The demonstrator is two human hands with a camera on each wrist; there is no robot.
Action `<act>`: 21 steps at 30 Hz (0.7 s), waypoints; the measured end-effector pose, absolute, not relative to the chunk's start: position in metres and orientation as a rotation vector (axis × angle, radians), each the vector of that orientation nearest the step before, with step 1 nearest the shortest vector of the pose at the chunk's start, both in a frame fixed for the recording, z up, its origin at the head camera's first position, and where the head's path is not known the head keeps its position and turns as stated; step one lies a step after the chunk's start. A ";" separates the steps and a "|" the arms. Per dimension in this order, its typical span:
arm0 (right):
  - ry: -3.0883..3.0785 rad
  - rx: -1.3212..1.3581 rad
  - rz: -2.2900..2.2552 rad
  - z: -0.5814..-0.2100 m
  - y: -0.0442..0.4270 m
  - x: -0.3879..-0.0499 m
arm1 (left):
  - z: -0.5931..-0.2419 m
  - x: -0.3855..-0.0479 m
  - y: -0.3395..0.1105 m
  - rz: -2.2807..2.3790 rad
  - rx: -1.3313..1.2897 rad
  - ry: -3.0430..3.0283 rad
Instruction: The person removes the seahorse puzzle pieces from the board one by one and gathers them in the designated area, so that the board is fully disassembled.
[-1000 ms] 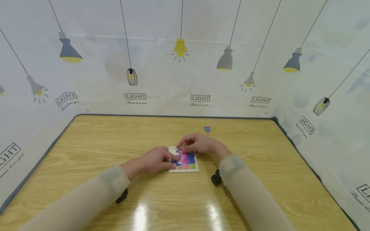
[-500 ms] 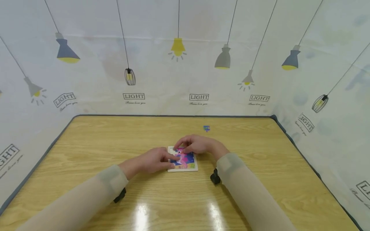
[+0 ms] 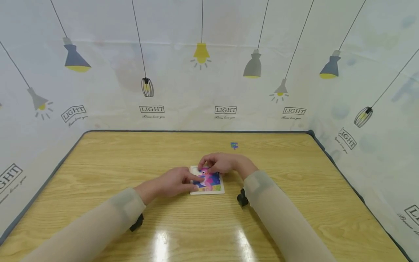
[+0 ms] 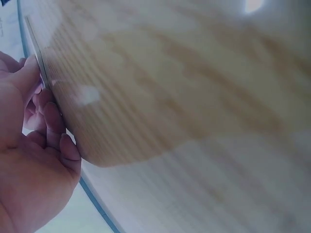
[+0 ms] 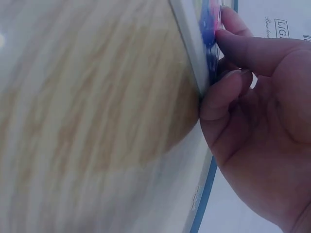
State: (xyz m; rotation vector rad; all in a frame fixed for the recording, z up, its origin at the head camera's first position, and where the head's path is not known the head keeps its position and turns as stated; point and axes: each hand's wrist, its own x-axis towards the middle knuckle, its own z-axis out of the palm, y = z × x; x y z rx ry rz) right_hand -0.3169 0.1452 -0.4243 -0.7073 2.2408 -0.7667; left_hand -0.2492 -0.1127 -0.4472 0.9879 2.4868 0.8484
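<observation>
A small jigsaw puzzle in a white tray frame (image 3: 214, 183) lies on the table, its picture pink and blue. My left hand (image 3: 173, 182) holds its left side, index finger on the picture and thumb near the lower left edge. In the left wrist view, the other fingers (image 4: 54, 116) curl beside the frame's thin edge (image 4: 36, 51). Over the top edge, my right hand (image 3: 224, 162) pinches a puzzle piece, mostly hidden, between thumb and index finger. A pale gap shows at the puzzle's upper left. The right wrist view shows the hand (image 5: 272, 92) against the frame's side (image 5: 192, 48).
A loose blue puzzle piece (image 3: 234, 145) lies on the wooden table (image 3: 131, 153), beyond the right hand near the back edge. Walls of pale cloth printed with lamps (image 3: 183, 91) enclose the table at the back and both sides.
My right fingers have shifted slightly within the puzzle's upper part. The left hand stays in place on the frame, and the loose piece has not moved. The head view has tilted a little.
</observation>
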 end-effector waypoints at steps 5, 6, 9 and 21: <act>2.203 -0.690 -0.747 -0.419 0.143 -0.317 | -0.443 -0.246 -0.110 0.816 0.949 2.505; 2.198 -0.687 -0.748 -0.418 0.143 -0.318 | -0.443 -0.246 -0.110 0.817 0.948 2.505; 2.189 -0.677 -0.759 -0.418 0.143 -0.318 | -0.445 -0.247 -0.109 0.819 0.936 2.504; 2.197 -0.680 -0.828 -0.424 0.149 -0.319 | -0.440 -0.245 -0.108 0.798 0.921 2.509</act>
